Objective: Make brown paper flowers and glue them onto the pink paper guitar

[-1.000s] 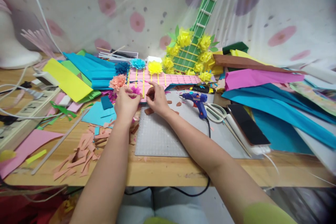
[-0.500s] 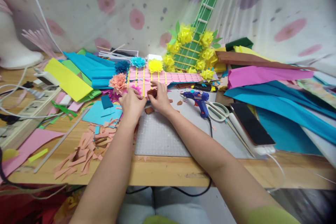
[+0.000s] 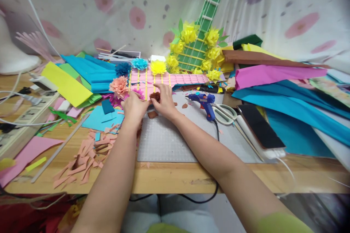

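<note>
A pink paper guitar (image 3: 175, 79) with yellow strips across its body lies flat before me. Coral, dark blue, light blue, yellow and magenta paper flowers sit around its body. My right hand (image 3: 164, 102) has its thumb and fingers closed around a dark brown paper flower (image 3: 155, 97) at the guitar's lower edge. Just left of it, my left hand (image 3: 133, 108) grips the same edge by the magenta flower (image 3: 139, 93); its thumb points toward the brown flower, and its fingertips are partly hidden. Brown paper scraps (image 3: 152, 114) lie below the hands.
A blue glue gun (image 3: 203, 102), scissors (image 3: 224, 114) and a phone (image 3: 259, 125) lie right on the grey cutting mat (image 3: 169, 145). Coral paper scraps (image 3: 82, 164) and a power strip (image 3: 27, 120) are left. A green paper guitar (image 3: 203, 29) with yellow flowers leans behind.
The whole view has shifted slightly, so things appear a little further left. Both hands stay at the guitar's lower edge, with the brown flower still in my right hand.
</note>
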{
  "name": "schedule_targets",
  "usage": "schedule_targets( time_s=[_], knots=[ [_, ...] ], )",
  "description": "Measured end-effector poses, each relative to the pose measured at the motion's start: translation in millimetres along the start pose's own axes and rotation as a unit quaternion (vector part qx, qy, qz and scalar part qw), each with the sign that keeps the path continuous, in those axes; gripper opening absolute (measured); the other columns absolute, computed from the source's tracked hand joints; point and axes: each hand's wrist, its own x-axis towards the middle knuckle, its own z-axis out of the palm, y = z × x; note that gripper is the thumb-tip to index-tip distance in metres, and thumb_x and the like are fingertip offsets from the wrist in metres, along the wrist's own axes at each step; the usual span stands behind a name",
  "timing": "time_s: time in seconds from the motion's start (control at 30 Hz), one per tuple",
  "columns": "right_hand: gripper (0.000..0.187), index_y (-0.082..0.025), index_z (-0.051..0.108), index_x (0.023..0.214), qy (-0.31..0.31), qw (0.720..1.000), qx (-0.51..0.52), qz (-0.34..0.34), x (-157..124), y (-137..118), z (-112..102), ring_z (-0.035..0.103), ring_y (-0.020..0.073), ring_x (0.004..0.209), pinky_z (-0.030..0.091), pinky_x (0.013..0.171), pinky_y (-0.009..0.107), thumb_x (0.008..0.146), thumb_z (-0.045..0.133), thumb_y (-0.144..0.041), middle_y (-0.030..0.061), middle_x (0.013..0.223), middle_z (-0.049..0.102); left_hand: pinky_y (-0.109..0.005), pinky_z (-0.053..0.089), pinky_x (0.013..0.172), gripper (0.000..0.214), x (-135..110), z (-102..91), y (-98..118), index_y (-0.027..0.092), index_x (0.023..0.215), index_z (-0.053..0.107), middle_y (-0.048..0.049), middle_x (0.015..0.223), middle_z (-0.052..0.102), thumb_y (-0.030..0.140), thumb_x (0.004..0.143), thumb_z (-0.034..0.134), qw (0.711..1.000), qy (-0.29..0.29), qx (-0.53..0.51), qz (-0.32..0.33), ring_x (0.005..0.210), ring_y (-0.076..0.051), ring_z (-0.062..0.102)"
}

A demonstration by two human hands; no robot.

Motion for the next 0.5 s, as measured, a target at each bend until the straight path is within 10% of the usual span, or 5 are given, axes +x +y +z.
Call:
schedule_targets(
  time_s=[0.5],
  knots=[
    [0.047,-0.017,0.048,0.121,0.025,0.999,0.009,-0.018,0.5,7.0,2.3,0.042,0.0272,0.115,0.033,0.103,0.046,0.074,0.054,-0.022,0.0126,0.12,0.052,-0.044,0.035,0.098,0.039,-2.0,-0.6,5.5,0.02,0.096,0.045,-0.0056,0.09,0.071,0.033,0.067,0.067,1.0,-0.022,0.016,-0.011,0.108,-0.028,0.06]
  ],
)
